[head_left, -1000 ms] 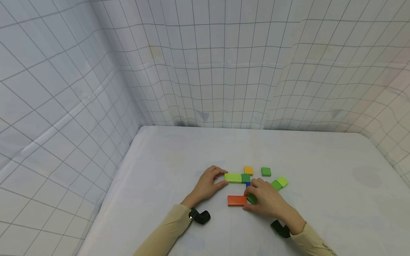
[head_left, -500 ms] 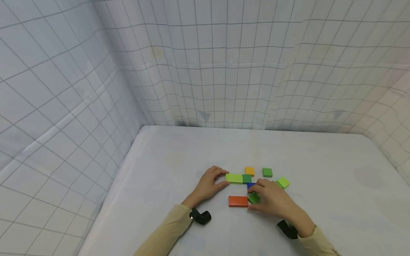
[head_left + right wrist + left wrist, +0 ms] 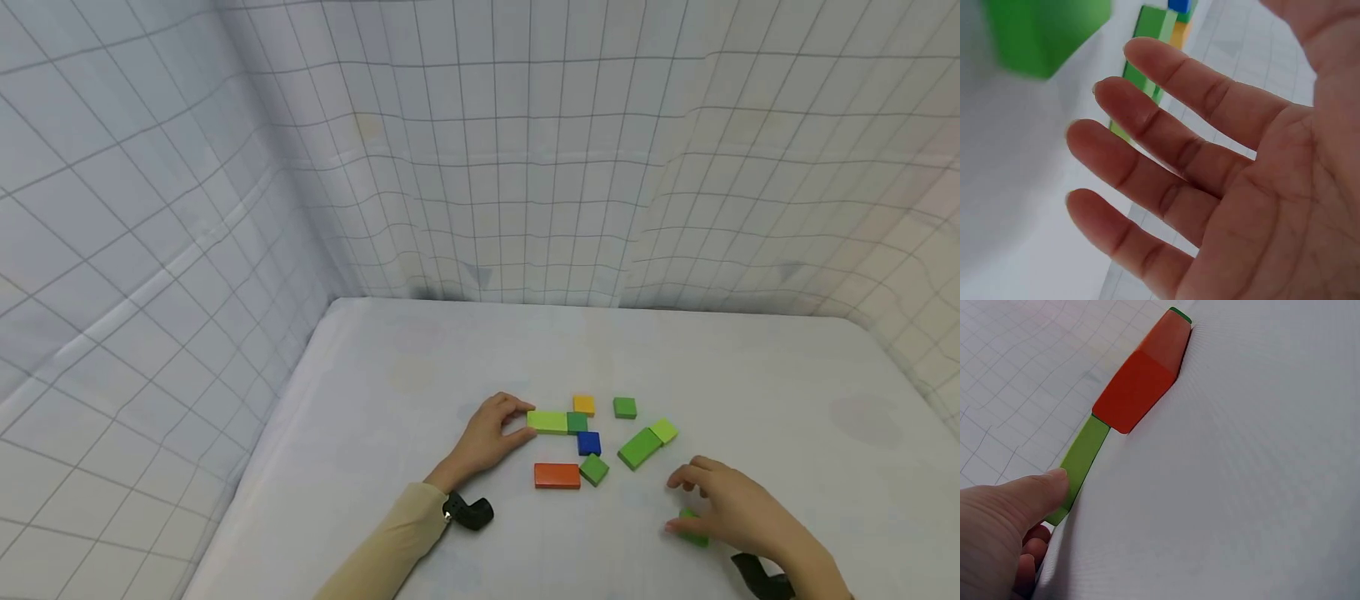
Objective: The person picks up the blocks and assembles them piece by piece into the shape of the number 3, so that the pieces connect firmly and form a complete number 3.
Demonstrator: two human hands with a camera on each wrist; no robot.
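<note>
My left hand [image 3: 483,433] pinches the left end of a long light-green block [image 3: 547,422], thumb on its near side. A dark-green block [image 3: 577,422] sits at that block's right end, with a blue block [image 3: 588,442] just below. Nearer me lie a red-orange block [image 3: 557,476] and a tilted green block [image 3: 594,469] at its right end. My right hand [image 3: 738,508] hovers at the lower right over another green block [image 3: 694,540], partly hidden under the thumb. In the right wrist view its fingers [image 3: 1147,169] are spread and relaxed, apart from a green block [image 3: 1047,31].
A yellow block [image 3: 583,406] touches the dark-green one's far side. A small green block [image 3: 624,407] lies to its right. A long green block [image 3: 640,448] lies slanted with a lime block [image 3: 663,431] at its end. White gridded cloth [image 3: 480,167] hangs behind the table.
My right hand has moved from the tilted green block to the lower right, over another green block, uncovering the blue and long green blocks. The left hand stays put.
</note>
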